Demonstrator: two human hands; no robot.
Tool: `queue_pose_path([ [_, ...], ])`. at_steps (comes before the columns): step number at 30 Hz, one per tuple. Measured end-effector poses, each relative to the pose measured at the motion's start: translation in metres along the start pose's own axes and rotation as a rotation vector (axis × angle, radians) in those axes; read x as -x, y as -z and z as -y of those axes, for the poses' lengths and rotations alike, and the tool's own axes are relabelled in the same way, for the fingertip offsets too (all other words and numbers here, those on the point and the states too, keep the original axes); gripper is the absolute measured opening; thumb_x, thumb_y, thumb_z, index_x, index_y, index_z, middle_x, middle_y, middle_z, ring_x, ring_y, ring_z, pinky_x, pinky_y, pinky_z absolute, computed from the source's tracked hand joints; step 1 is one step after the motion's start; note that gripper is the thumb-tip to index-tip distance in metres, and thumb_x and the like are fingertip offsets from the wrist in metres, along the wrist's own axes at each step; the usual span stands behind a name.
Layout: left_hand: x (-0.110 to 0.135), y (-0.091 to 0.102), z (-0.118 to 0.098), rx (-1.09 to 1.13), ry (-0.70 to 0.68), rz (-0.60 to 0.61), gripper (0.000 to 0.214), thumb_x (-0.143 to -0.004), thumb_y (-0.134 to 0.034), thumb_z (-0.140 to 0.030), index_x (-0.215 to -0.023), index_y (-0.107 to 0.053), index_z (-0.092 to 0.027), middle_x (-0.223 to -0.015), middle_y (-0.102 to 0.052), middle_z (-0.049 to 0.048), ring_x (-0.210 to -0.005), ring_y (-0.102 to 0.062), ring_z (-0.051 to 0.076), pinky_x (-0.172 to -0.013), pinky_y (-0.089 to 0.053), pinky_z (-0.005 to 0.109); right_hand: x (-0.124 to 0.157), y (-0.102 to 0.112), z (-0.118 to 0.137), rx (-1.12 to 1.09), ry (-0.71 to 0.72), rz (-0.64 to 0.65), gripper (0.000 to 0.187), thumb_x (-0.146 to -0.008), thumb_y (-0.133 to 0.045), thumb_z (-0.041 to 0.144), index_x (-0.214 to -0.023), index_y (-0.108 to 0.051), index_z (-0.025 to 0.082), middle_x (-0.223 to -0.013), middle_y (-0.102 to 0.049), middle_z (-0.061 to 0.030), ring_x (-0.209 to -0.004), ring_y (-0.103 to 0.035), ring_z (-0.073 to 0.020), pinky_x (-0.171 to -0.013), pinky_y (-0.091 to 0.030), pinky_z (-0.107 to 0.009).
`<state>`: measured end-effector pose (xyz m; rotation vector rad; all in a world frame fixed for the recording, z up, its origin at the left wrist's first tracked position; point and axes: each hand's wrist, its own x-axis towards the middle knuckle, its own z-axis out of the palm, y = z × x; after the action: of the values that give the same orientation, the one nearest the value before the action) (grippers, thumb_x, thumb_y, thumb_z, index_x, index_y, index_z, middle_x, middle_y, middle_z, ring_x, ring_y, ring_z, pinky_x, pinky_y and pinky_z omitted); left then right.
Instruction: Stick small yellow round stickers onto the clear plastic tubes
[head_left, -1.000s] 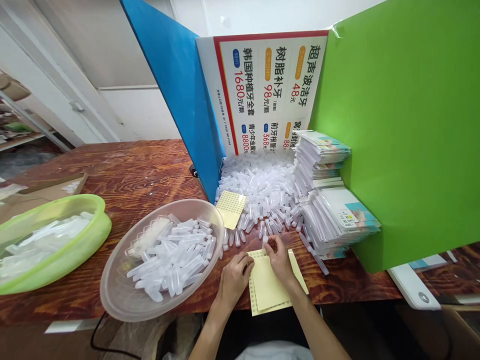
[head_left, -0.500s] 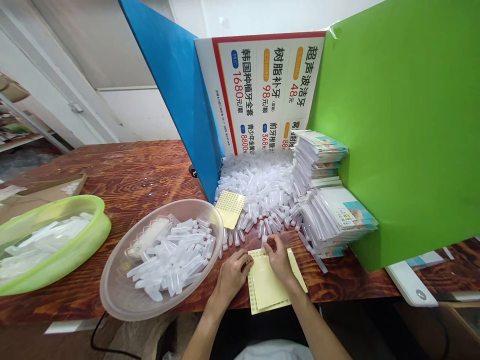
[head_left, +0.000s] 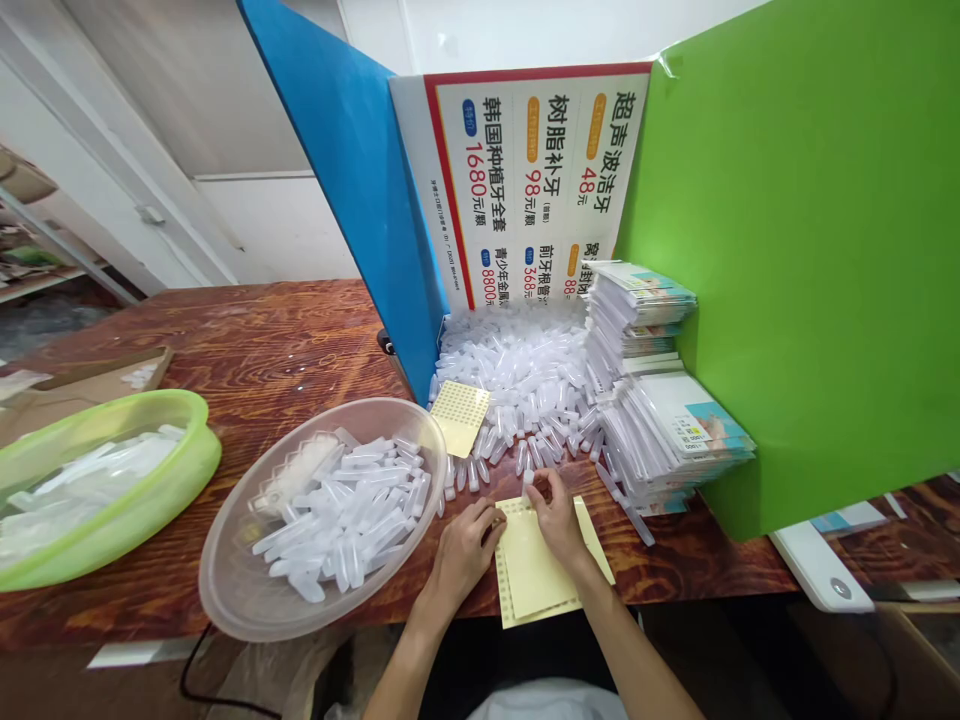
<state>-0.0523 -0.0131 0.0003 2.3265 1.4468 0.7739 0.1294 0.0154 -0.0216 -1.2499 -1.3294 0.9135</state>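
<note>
Yellow sticker sheets [head_left: 540, 570] lie overlapped at the table's front edge, the lower one showing rows of small dots along its border. My left hand [head_left: 466, 548] is closed in a pinch at their upper left edge; its fingertips partly cover what they grip. Between the thumb and fingers of my right hand [head_left: 559, 522] is a small white plastic tube [head_left: 528, 480], held at the far edge of the sheets. Just beyond, a heap of similar translucent tubes [head_left: 517, 360] spreads over the table. Another dotted sticker sheet [head_left: 460, 415] rests on the heap's left side.
A clear plastic basket [head_left: 225, 570] of tubes stands left of my hands, with a green basket [head_left: 202, 440] farther left. Stacked printed packets [head_left: 675, 430] rise at the right. Blue [head_left: 337, 170], printed [head_left: 540, 180] and green [head_left: 810, 250] boards enclose the heap.
</note>
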Motion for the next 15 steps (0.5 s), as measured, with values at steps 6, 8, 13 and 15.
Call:
queue_pose_path([
  [6,0.0001,0.0,0.0004,-0.001,-0.012,0.004,0.014,-0.096,-0.051,-0.021,-0.094,-0.065,-0.022,-0.097,-0.067,0.005,-0.089,-0.067,0.019,-0.079,-0.054,0.028,-0.0002,-0.0002,-0.0011,-0.005,-0.004,-0.007,0.019,-0.093,-0.057,0.039,-0.099,-0.058,0.021,-0.092,-0.062,-0.0038,-0.085,-0.06,-0.0209,-0.076,-0.048,-0.032],
  [8,-0.0003,0.0006,-0.0003,-0.005,-0.012,0.003,0.014,-0.096,-0.051,-0.021,-0.093,-0.065,-0.022,-0.098,-0.068,0.0053,-0.089,-0.067,0.019,-0.078,-0.054,0.027,-0.0004,-0.0001,0.0003,-0.012,-0.001,-0.004,0.018,-0.093,-0.057,0.038,-0.098,-0.058,0.021,-0.09,-0.061,-0.0035,-0.081,-0.06,-0.0205,-0.074,-0.048,-0.032],
  [13,-0.0011,0.0019,-0.0016,-0.005,-0.002,0.005,0.015,-0.095,-0.052,-0.02,-0.092,-0.066,-0.022,-0.101,-0.068,0.0055,-0.089,-0.068,0.019,-0.076,-0.055,0.026,-0.0007,0.0002,0.0045,-0.021,0.009,-0.012,0.016,-0.092,-0.057,0.037,-0.096,-0.058,0.022,-0.089,-0.061,-0.0037,-0.08,-0.059,-0.0207,-0.073,-0.047,-0.031],
  [15,-0.0008,0.0017,-0.0014,0.007,0.0,-0.006,0.015,-0.095,-0.051,-0.021,-0.092,-0.066,-0.023,-0.101,-0.068,0.0053,-0.089,-0.068,0.018,-0.077,-0.055,0.026,-0.0007,0.0003,0.0052,-0.02,0.011,-0.017,0.017,-0.092,-0.058,0.038,-0.096,-0.059,0.021,-0.088,-0.061,-0.0035,-0.079,-0.059,-0.0205,-0.073,-0.048,-0.031],
])
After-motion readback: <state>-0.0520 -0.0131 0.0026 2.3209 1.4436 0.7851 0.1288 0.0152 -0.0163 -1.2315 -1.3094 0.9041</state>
